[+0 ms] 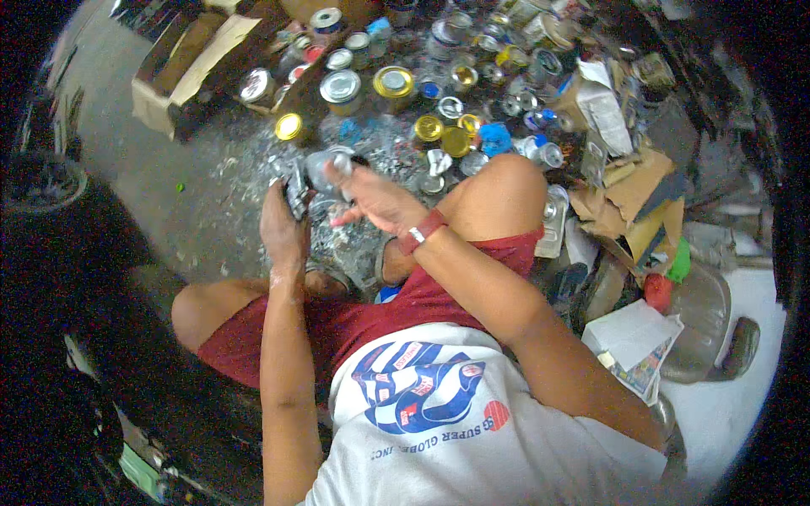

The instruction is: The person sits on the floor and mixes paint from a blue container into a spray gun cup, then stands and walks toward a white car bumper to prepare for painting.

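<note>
Grey and blurred, a small container [318, 171] shows over the spattered floor [232, 181], long axis unclear, at the parted fingers of your nearer right hand [380, 201], ahead-right of your left hand [284, 226], whose grip cannot be told.

Grey object [331, 172] at hands: blurred, kind not possible to tell. Right hand [377, 200]: fingers smeared. Left hand [283, 226]: fingertips unclear. Green speck [180, 187] on floor: too small to identify. White shirt [489, 438]: cut by lower edge.
</note>
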The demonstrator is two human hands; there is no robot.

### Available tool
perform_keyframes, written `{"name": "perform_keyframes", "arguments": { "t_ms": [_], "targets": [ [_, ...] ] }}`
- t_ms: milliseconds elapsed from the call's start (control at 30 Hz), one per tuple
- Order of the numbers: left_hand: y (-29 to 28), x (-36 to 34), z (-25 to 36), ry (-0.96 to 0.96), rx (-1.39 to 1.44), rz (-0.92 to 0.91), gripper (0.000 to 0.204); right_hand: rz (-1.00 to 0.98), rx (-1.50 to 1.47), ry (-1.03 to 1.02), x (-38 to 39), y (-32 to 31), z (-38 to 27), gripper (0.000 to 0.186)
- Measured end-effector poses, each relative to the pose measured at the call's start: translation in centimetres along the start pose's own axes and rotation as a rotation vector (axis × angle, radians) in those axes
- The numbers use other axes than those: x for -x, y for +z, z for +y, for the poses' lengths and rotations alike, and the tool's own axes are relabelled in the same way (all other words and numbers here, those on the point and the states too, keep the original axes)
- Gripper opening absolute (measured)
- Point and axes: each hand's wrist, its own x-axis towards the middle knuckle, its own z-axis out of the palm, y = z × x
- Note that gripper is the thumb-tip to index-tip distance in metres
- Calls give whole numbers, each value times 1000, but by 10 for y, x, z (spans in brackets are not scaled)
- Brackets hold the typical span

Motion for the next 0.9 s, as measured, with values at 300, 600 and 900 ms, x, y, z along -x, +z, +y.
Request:
{"name": "perform_keyframes", "arguments": {
  "t_ms": [300, 600, 900],
  "targets": [
    [-6, 1, 10, -4, -11, -66, 51, -391, 1241, 153, -10, -27, -30, 68],
    [8, 3, -28, -632, 590, -225, 61, 291, 719, -788, 64, -89, -118, 26],
    [12, 4, -49, -769, 694, -343, 76, 1334, 1238, -332, 166, -382, -138, 47]
  ]
}}
